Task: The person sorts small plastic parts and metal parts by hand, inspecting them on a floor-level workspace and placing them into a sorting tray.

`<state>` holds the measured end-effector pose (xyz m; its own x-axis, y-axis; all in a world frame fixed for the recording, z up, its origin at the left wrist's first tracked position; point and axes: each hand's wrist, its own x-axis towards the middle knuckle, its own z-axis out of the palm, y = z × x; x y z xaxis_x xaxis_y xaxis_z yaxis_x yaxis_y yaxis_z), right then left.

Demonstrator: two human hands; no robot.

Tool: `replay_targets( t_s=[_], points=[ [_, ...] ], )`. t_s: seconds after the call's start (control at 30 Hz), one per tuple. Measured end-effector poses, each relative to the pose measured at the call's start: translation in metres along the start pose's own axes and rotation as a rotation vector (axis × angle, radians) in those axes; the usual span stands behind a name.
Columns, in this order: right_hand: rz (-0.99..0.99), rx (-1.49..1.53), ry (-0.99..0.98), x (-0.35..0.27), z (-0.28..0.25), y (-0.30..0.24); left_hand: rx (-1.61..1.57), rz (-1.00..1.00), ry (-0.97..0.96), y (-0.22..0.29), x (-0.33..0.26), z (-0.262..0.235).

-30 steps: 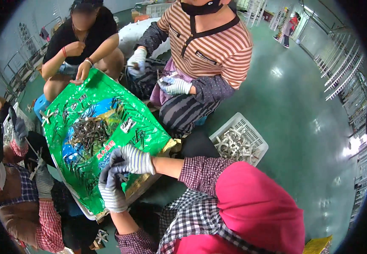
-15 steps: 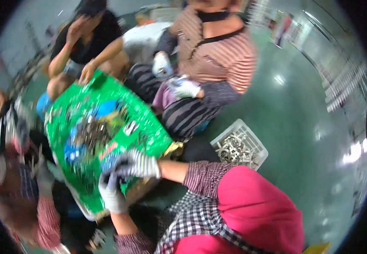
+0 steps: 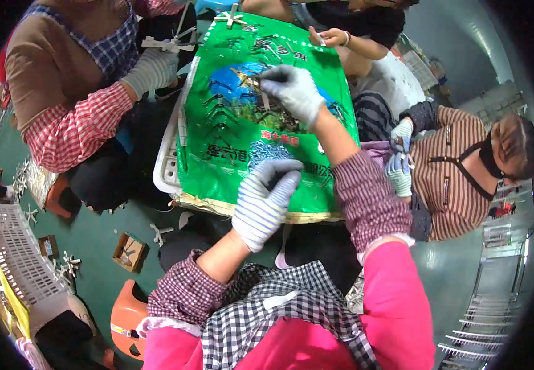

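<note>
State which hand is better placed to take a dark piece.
Probably the right hand: it reaches over the thin dark pieces on the green sack; the left hand hangs farther back.

Wears a bright pink top (image 3: 396,302), visible at 4 to 5 o'clock and again at 7 o'clock. Carries over it a black-and-white gingham apron (image 3: 251,308) at 6 o'clock, marked with a small white patch (image 3: 280,300). Includes dark maroon-and-pale checked sleeve covers: left sleeve cover (image 3: 183,290) at 7 o'clock, right sleeve cover (image 3: 371,194) at 3 o'clock, both edged in white at the elbow. Uses white knit gloves, grey at the fingers: left glove (image 3: 259,206) blue-grey striped, just off centre toward 6 o'clock; right glove (image 3: 297,95) toward 12 o'clock.
</note>
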<state>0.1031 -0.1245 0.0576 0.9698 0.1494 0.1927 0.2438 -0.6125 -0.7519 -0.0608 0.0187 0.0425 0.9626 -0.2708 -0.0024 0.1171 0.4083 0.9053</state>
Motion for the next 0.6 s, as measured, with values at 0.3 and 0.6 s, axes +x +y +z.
replay_targets(
  t_s=[0.3, 0.6],
  points=[
    [-0.089, -0.859, -0.250, 0.137, 0.072, 0.016, 0.028, 0.062, 0.042, 0.011, 0.003, -0.014],
    [-0.152, -0.835, -0.274, 0.131, 0.063, 0.057, -0.059, -0.039, 0.024, 0.009, 0.010, -0.007]
  ],
)
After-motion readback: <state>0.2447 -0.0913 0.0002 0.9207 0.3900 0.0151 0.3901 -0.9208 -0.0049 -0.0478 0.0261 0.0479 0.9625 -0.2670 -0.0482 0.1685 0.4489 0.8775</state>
